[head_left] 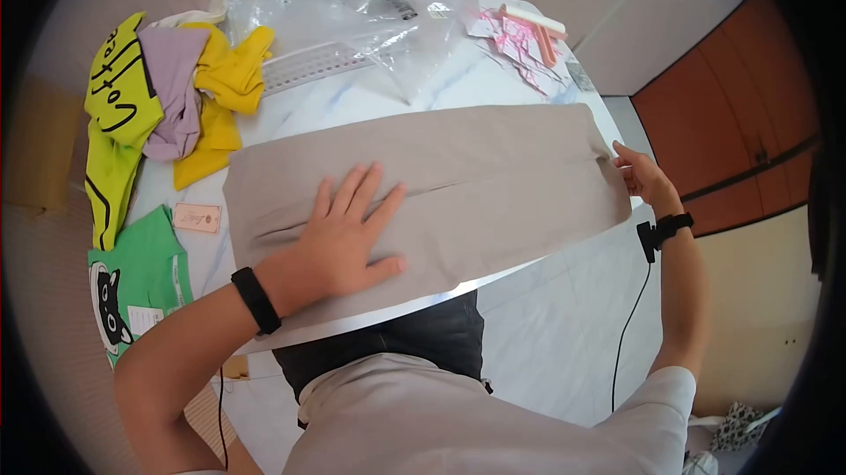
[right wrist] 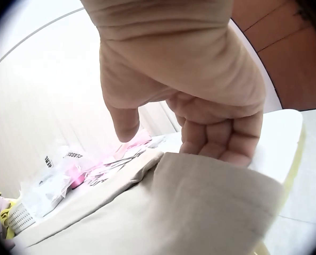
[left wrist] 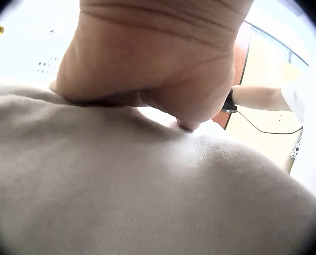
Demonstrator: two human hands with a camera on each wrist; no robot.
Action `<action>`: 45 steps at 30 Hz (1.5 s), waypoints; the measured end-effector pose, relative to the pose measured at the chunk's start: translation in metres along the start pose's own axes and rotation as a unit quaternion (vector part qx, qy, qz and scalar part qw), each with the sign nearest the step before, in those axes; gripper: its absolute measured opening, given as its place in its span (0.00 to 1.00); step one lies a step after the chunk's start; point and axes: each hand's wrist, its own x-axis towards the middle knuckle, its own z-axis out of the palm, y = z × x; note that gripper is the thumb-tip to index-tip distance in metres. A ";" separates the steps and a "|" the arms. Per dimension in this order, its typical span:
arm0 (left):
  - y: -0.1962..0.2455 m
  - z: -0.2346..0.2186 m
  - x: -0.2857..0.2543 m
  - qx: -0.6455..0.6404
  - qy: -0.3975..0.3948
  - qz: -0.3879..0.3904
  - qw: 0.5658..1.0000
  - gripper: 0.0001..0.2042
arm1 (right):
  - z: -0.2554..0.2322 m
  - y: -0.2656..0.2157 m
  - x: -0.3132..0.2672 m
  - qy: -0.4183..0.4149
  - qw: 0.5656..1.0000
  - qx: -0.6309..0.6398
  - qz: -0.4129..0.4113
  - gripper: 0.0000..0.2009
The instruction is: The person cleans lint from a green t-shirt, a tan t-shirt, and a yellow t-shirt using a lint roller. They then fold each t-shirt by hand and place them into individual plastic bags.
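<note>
A folded beige garment (head_left: 493, 175) lies lengthwise across the white table. My left hand (head_left: 348, 241) rests palm down on its left part, fingers straight and spread. In the left wrist view the heel of that hand (left wrist: 152, 64) presses close to the beige cloth (left wrist: 121, 180). My right hand (head_left: 646, 177) is at the garment's right end, its thumb apart from the fingers. From the right wrist, the bent fingers (right wrist: 219, 138) reach down at the far side of the cloth edge (right wrist: 216, 175), with their tips hidden behind it.
Yellow, mauve and lime clothes (head_left: 123, 105) are heaped at the back left, above a green garment (head_left: 154, 255) and a pink tag (head_left: 196, 218). Clear plastic bags (head_left: 308, 8) cover a white basket (head_left: 317, 70) at the back. Pink-and-white tags (head_left: 520, 39) lie back right.
</note>
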 end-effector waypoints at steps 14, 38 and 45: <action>-0.001 -0.026 -0.095 0.023 -0.007 -0.085 0.996 0.42 | 0.018 -0.015 0.009 -0.086 0.987 0.102 -0.093 0.17; -0.008 0.009 -0.135 -0.893 0.325 -0.094 0.298 0.33 | 0.437 -0.171 -0.239 -0.480 0.850 -0.052 -0.209 0.35; -0.003 0.007 -0.136 -0.820 0.325 -0.231 0.411 0.22 | 0.443 -0.169 -0.179 -0.223 0.812 -0.185 -0.507 0.18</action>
